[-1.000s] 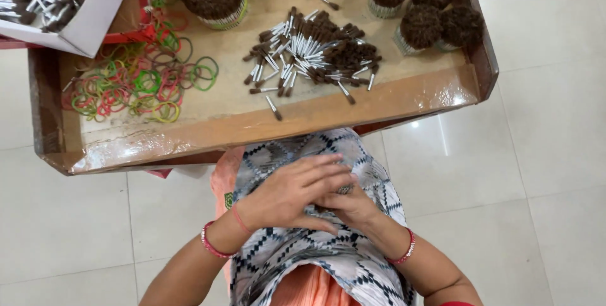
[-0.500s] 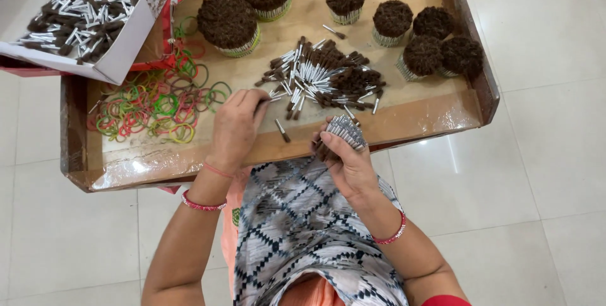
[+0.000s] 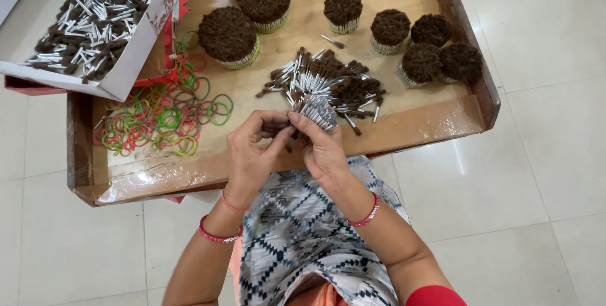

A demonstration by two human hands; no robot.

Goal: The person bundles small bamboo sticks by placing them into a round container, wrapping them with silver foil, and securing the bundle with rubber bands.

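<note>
My right hand (image 3: pixel 326 148) grips a small bundle of short silver sticks with brown tips (image 3: pixel 317 111), held above the near edge of the cardboard tray (image 3: pixel 158 170). My left hand (image 3: pixel 254 151) pinches a few of the same sticks against that bundle from the left. Just beyond both hands lies a loose pile of these sticks (image 3: pixel 325 80) on the tray.
Colourful rubber bands (image 3: pixel 165 117) are scattered on the tray's left. Several finished round bundles (image 3: pixel 228 36) stand upright at the back and right (image 3: pixel 432 50). A white box full of loose sticks (image 3: pixel 95 12) rests over the tray's far left corner. Pale tiled floor (image 3: pixel 543 154) surrounds it.
My left hand has come back from the loose pile with a few sticks and now meets the bundle in my right hand. A second ago both hands lay in my lap.
</note>
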